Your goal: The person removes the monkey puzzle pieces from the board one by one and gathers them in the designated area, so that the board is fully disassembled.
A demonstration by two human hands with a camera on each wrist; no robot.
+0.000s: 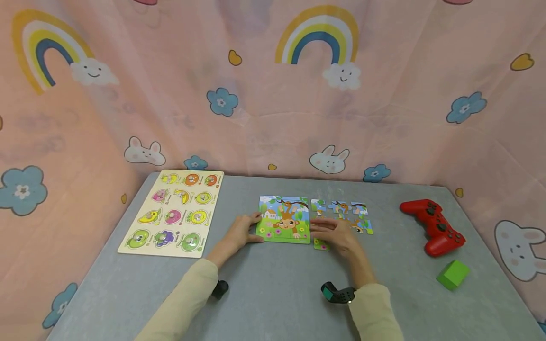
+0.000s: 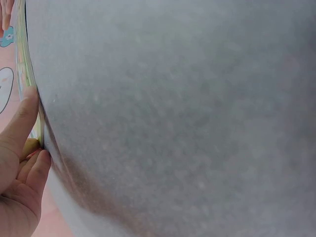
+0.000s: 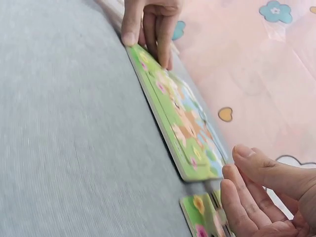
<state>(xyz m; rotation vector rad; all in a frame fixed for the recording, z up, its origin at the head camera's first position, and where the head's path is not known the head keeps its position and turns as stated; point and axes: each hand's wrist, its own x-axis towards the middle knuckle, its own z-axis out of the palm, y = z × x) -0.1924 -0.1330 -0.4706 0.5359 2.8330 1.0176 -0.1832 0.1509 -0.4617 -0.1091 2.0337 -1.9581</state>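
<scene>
A square puzzle board with a monkey picture lies mid-table in the head view. At its left end, my left hand holds the edge, the thumb at the near corner and the fingers along the side. The left wrist view shows the left hand at the board's thin edge. My right hand is beside the board's right edge, over loose jigsaw pieces. In the right wrist view, the right hand has extended fingers close to the board's corner, with nothing visibly gripped.
A pale fruit puzzle board lies at the left. On the right are a red game controller and a green block. A pink printed curtain hangs behind the grey table.
</scene>
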